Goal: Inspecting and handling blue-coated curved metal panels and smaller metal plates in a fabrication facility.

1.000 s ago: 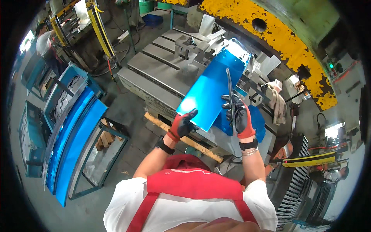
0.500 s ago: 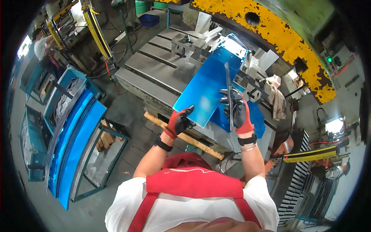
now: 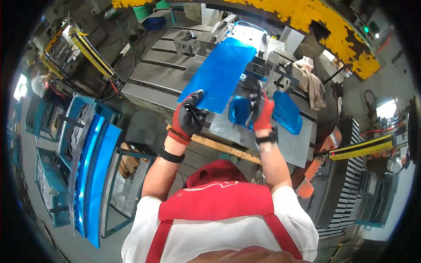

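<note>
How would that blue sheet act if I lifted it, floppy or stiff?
The blue sheet is probably fairly stiff: it looks nearly flat, with the left hand gripping only its near end. Its edge looks thin, so it may be light for its size. Its shiny, smooth face could be slippery.

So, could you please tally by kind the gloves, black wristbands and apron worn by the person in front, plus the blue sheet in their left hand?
Red-and-black gloves: 2
Black wristbands: 2
Red apron: 1
Blue sheet in the left hand: 1
Total: 6
</note>
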Motion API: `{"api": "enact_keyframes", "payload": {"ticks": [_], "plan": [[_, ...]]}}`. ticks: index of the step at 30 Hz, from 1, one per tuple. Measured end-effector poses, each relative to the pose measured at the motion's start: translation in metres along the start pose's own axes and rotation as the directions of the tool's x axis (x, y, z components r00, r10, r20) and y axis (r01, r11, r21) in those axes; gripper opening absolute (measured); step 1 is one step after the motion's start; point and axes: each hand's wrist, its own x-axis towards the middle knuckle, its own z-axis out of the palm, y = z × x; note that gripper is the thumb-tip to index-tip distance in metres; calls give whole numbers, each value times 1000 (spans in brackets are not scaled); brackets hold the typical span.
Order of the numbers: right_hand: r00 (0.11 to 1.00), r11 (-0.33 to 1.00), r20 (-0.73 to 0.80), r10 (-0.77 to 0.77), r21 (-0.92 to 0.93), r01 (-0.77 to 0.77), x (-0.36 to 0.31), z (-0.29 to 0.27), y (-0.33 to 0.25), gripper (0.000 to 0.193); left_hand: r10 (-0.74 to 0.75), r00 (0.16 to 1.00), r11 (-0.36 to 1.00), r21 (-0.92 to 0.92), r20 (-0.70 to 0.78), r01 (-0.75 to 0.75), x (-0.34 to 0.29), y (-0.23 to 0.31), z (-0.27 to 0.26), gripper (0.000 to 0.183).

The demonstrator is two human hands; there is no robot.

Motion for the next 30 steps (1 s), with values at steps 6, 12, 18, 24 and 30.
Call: {"api": "enact_keyframes", "payload": {"ticks": [6, 12, 18, 24, 30], "plan": [[974, 977, -122, -190, -124, 175, 90, 21, 40, 29, -130, 987, 974, -200, -89, 110, 2, 6, -10, 11], [944, 946, -60, -324, -21, 323, 103, 30, 33, 25, -163, 985, 966, -211, -55, 148, -12, 8, 7, 15], [886, 929, -283, -367, -70, 362, 11, 15, -9, 13, -126, 989, 970, -201, 81, 140, -2, 3, -13, 22], [929, 985, -346, -129, -157, 78, -69, -41, -23, 10, -120, 993, 986, -121, -13, 118, 6, -21, -27, 25], [901, 974, -429, 61, -172, -148, -66, -73, -7, 15, -188, 979, 974, -110, 83, 197, 12, -42, -26, 24]]}}
